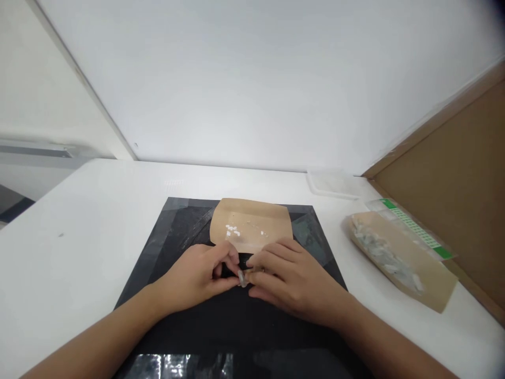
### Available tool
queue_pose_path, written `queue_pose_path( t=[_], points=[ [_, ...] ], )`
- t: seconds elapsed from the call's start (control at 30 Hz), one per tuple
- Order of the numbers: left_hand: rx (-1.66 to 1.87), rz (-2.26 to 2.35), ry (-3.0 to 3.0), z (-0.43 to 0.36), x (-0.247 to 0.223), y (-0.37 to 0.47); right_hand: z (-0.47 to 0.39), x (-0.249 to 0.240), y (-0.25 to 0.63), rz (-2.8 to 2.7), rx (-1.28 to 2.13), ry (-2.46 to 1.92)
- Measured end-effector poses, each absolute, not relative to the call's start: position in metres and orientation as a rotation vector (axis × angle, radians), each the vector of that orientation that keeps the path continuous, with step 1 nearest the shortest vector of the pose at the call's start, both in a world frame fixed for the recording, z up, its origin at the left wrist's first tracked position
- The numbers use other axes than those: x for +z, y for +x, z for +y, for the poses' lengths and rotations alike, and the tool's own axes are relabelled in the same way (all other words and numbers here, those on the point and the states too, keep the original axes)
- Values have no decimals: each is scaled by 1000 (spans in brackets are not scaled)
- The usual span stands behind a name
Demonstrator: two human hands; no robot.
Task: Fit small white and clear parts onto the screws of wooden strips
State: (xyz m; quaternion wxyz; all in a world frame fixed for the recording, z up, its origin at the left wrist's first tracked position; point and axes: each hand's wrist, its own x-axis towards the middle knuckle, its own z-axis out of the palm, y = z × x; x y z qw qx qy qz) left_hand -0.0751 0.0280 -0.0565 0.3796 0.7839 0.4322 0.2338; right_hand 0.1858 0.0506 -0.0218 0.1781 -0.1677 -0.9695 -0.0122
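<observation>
My left hand pinches a small, shiny grey piece between thumb and fingertips, above the black mat. Close against it, the fingers of my right hand are closed on something small and yellowish, mostly hidden by the fingers; I cannot make out its kind. Just beyond both hands lies a tan paper sheet with curled edges. Several tiny white bits are scattered on its left part, and a few more lie toward its right.
At the right, a brown paper tray holds many whitish, translucent pieces. Beside it is a clear sheet with a green-printed strip. A clear plastic lid or tray lies near the back wall. A brown board stands along the right.
</observation>
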Motion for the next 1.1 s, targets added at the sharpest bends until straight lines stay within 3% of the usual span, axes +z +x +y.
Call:
queue_pose_path(
  t=[0.5, 1.1],
  points=[
    [443, 1179, 2251, 25, -54, -77, 58, -21, 199, -2715, 9, -687],
    [472, 1181, 2283, 22, -51, -76, 55, -31, 192, -2657, 41, -618]
  ],
)
